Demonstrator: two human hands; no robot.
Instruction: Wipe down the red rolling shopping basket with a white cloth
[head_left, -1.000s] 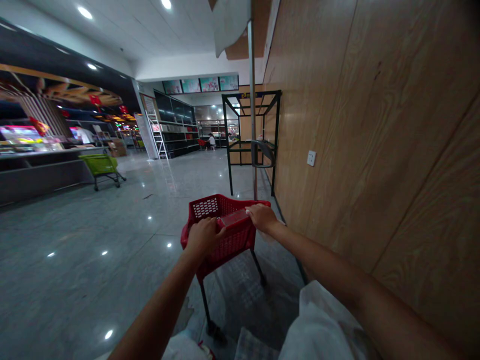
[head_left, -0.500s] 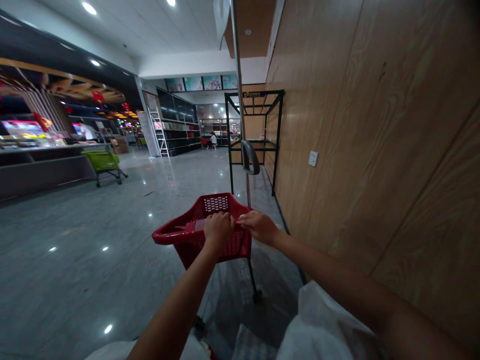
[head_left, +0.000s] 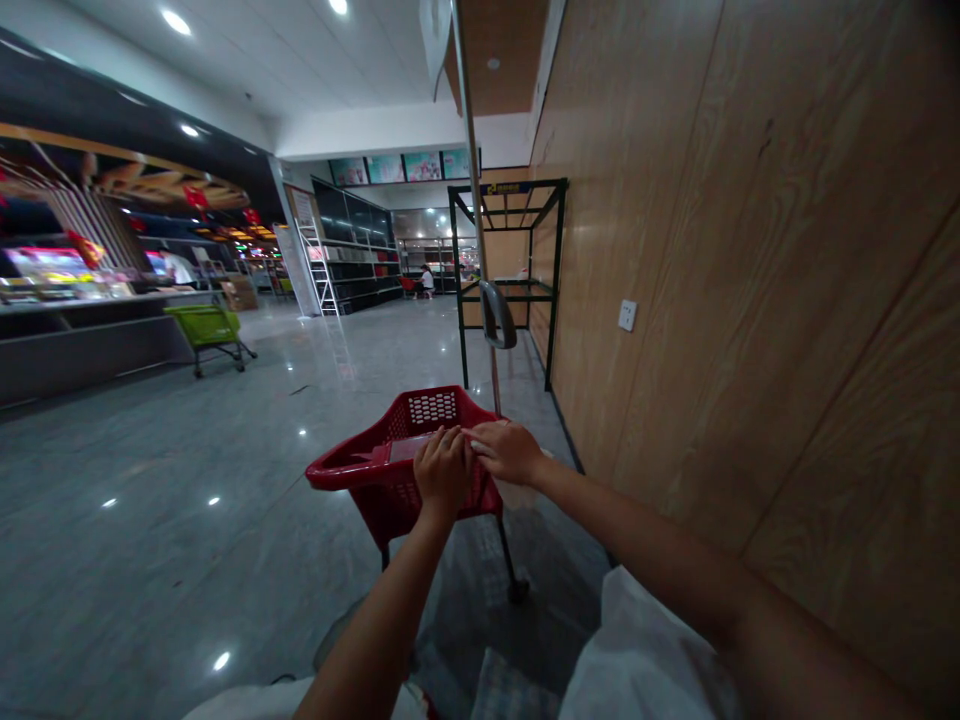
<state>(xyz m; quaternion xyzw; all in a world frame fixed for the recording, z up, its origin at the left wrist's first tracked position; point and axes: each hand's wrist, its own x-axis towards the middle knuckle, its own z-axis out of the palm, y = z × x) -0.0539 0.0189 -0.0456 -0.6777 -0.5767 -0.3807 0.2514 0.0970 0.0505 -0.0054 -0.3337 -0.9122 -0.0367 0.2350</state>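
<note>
A red plastic shopping cart (head_left: 337,474) with perforated sides stands just in front of me, its basket open at the top. My left hand (head_left: 444,468) is wrapped over the near side of the cart, at the handle. Right beside it, my right hand (head_left: 507,450) has its fingers closed on the same handle near the right corner. Both hands almost touch. A thin pole (head_left: 469,120) with a grey loop-shaped grip (head_left: 498,314) rises at the cart's right rim. Where its lower end is fixed, I cannot tell.
A wood-panelled wall (head_left: 697,300) with a socket (head_left: 628,315) runs close along my right. Ahead stands a dark metal rack (head_left: 555,290). A green cart (head_left: 206,325) is by a counter (head_left: 97,345) on the left. Farther back are a ladder (head_left: 322,265), shelves and people.
My left hand has shifted slightly right along the handle, and my right hand slightly left, bringing them closer together. The cart and surroundings look nearly the same.
</note>
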